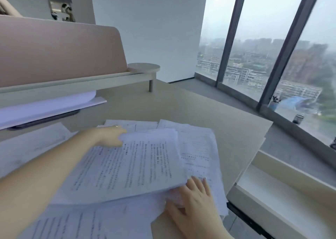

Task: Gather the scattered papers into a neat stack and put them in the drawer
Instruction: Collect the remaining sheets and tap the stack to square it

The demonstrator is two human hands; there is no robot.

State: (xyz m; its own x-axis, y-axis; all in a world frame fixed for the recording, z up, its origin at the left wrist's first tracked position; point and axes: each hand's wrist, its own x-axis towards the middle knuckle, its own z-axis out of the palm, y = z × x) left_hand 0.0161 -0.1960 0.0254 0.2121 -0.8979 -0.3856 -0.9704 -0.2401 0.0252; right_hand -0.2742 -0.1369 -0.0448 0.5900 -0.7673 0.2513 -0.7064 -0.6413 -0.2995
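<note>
Several printed white papers (138,166) lie overlapping on the beige desk (227,122). My left hand (109,136) grips the far left edge of the top sheets, fingers curled under them. My right hand (192,200) rests at their near right corner, thumb below and fingers spread on the sheets underneath. More sheets (200,147) fan out to the right, and others (81,222) lie nearest me. An open white drawer (283,189) juts out at the desk's right side; what shows of its inside is bare.
A raised shelf (76,83) with a pink panel (54,51) crosses the back left, with white sheets (45,106) and a dark flat device under it. A round stand (144,67) ends the shelf. Tall windows (272,57) fill the right.
</note>
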